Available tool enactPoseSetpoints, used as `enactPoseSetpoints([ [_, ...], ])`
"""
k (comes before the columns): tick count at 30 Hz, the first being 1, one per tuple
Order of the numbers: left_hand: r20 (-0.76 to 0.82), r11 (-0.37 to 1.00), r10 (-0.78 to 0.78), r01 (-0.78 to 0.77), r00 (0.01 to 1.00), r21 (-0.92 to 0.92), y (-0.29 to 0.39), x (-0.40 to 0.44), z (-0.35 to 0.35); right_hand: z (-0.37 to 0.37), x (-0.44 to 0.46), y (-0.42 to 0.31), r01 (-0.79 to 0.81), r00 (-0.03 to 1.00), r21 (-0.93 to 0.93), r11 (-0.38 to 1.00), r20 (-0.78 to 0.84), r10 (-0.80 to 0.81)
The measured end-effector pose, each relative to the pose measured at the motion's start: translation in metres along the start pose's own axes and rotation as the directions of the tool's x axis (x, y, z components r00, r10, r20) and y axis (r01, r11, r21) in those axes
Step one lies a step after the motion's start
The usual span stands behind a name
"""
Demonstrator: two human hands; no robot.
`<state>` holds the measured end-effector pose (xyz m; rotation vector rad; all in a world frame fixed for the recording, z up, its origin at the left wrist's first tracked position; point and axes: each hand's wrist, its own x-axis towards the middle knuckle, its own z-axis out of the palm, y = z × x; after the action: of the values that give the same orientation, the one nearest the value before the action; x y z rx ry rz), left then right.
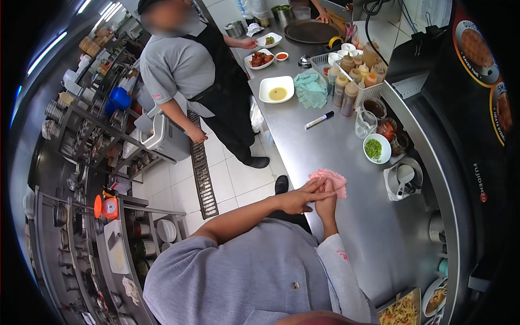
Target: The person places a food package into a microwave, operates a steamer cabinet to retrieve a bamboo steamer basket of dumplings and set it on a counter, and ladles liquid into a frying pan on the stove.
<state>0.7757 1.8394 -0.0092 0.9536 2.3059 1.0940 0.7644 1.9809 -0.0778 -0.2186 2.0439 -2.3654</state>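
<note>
In my head view, both hands meet at the edge of the steel counter (374,233), beside the pink cloth (339,184). The left hand (294,201) reaches across with its fingers stretched out and laid over the fingers of the right hand (326,206). The right fingers are partly covered, so I can't tell whether they grip the cloth or only touch it. The cloth sits just beyond and under the fingertips, rumpled. Farther up the counter I see a marker (319,120), a teal cloth (311,86) and a square dish (265,90) holding pale yellow liquid. A bowl (385,157) of chopped greens stands to the right. Across the way, a co-worker (179,67) reaches toward plated food.
</note>
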Motion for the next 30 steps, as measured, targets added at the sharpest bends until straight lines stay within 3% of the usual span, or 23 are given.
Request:
enactPoseSetpoints([
  [2, 0.009, 1.0, -0.013, 0.013, 1.0, -0.01, 0.0, 0.0, 0.0, -0.004, 0.0, 0.002, -0.009, 0.999, -0.174, 0.985, 0.037, 0.016],
  [11, 0.005, 1.0, 0.026, -0.026, 1.0, -0.013, 0.003, 0.0, -0.004, -0.001, 0.001, 0.007, -0.032, 0.999, 0.013, 0.999, 0.029, 0.031],
  [14, -0.002, 0.999, 0.041, -0.041, 0.999, -0.003, 0.0, 0.001, -0.003, -0.008, 0.001, 0.01, -0.052, 0.994, -0.145, 0.988, 0.091, 0.066],
  [20, 0.0, 1.0, 0.008, -0.008, 1.0, -0.014, -0.001, 0.0, 0.0, -0.005, 0.002, 0.014, 0.029, 0.998, -0.116, 0.993, 0.063, -0.022],
  [30, -0.012, 1.0, 0.013, -0.013, 1.0, -0.018, -0.003, 0.0, 0.0, -0.004, 0.002, 0.015, 0.008, 0.998, -0.047, 0.999, 0.063, -0.005],
])
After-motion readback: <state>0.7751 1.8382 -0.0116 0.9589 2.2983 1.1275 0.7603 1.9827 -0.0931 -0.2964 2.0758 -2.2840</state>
